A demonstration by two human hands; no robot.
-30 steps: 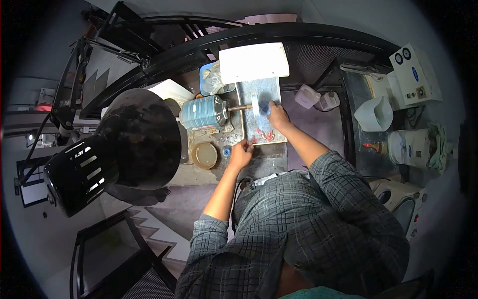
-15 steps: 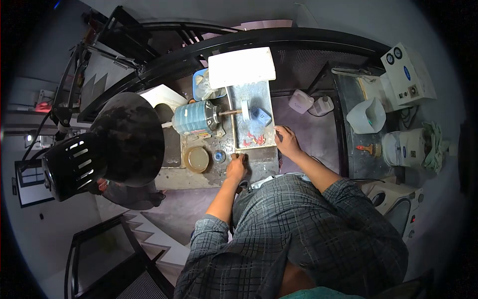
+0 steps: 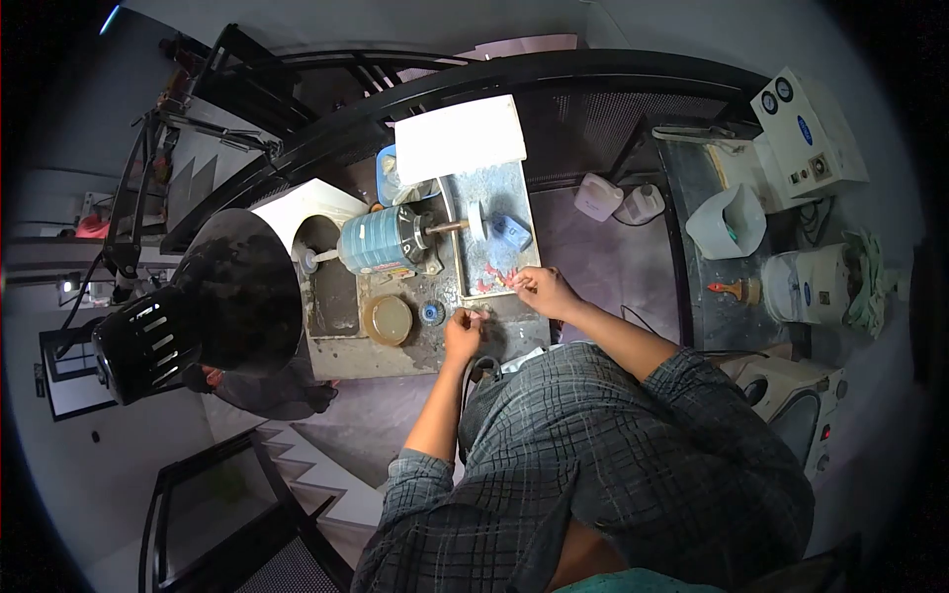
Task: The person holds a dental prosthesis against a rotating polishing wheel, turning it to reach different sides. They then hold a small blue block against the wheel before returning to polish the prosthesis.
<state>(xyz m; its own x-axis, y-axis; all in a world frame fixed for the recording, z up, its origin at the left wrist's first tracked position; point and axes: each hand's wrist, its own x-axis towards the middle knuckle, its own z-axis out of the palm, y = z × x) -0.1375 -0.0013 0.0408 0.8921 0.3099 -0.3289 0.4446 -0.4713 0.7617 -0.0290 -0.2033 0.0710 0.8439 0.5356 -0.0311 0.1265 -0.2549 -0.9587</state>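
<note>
Red pieces (image 3: 491,281) lie along the tray's (image 3: 506,188) near edge, handy to both hands. Left hand (image 3: 463,334), at the workbench's (image 3: 341,354) near edge, curls, grip unclear. Right hand (image 3: 546,294) pinches one piece. Polishing motor (image 3: 381,240) stands beyond.

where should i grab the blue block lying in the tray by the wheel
Probably pinch the blue block across its sides, from above and its right: it lies flat in the open tray, and the white wheel stands close on its left.
</note>
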